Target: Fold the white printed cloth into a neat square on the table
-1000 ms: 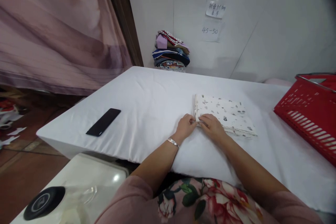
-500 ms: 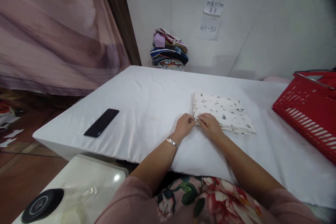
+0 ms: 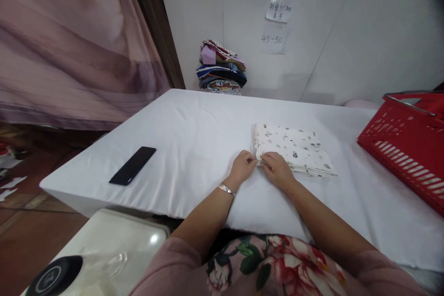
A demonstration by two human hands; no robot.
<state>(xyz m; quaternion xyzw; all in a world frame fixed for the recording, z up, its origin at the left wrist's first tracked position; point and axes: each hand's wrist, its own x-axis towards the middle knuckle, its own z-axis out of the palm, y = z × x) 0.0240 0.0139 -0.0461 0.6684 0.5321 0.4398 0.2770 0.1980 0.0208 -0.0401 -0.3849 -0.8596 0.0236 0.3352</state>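
A black phone (image 3: 132, 172) lay near the left edge of the white surface (image 3: 194, 134). A red basket (image 3: 409, 148) stood at the right. A stack of folded clothes (image 3: 221, 66) was against the wall, beside a pink curtain (image 3: 69, 41).

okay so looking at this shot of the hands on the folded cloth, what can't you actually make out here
Head view only:
- Fingertips of the left hand and right hand: curled over the near corner of the folded cloth, grip unclear.
- Red basket: cut off by right edge, contents hidden.
- Paper notes: writing too small.
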